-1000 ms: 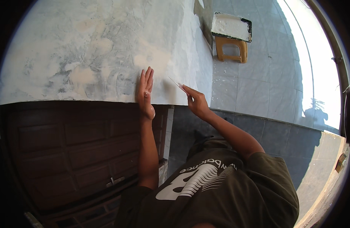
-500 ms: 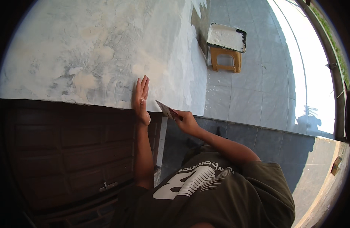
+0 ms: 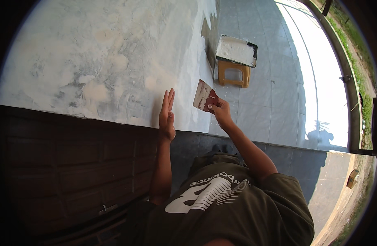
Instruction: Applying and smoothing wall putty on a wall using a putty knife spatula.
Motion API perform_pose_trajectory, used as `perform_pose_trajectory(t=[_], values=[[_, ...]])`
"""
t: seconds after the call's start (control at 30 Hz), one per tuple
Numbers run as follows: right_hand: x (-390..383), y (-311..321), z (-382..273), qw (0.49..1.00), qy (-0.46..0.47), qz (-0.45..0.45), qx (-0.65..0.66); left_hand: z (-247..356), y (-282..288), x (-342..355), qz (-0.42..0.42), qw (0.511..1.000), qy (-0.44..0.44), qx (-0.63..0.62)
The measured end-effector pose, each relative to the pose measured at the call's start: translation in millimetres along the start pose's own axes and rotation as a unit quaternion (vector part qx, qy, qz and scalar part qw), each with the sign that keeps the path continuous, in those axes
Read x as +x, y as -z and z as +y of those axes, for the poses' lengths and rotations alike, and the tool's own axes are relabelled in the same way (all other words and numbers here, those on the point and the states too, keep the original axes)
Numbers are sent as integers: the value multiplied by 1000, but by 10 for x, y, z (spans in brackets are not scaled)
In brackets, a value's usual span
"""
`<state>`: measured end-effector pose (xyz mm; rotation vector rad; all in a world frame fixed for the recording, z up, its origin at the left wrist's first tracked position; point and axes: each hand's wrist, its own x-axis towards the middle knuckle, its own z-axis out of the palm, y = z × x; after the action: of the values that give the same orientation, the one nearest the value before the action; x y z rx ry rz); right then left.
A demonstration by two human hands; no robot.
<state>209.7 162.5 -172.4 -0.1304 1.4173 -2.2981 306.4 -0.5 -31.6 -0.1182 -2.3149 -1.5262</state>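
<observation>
My right hand grips a flat putty scraper by its dark red end. White filler is smeared over the scraper's pale blade, which is held up in front of the wall's edge. With fingers stretched out, my left hand is flat against or very close to the wall, near its lower border; I cannot tell whether the palm touches. Patches of white and cream filler cover the grey wall. Beyond the right hand, a black tray of white filler rests on a yellow plastic stool.
A dark brown panelled door with a metal handle lies at the left, below the wall. Grey floor tiles run under the stool, with a step edge near my feet. A small box sits at the far right.
My right hand has moved right and away from me with the scraper, which has turned its broad face into view. The left hand has shifted slightly right.
</observation>
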Motion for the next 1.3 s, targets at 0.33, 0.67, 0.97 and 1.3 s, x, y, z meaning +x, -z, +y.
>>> perform_pose_trajectory(t=[0.33,0.67,0.97,1.3], values=[[36,196,-67,991,-14,122,60,-458,-312,176,-51,996,22,-67],[657,1073,-491,980,-5,150,132,-629,-1097,992,-62,997,26,-41],[1327,2498,-1280,988,-51,109,101,-489,-2465,2120,-31,999,13,-11],[1775,3319,-2274,988,-115,49,92,71,-3136,2779,35,999,-6,12]])
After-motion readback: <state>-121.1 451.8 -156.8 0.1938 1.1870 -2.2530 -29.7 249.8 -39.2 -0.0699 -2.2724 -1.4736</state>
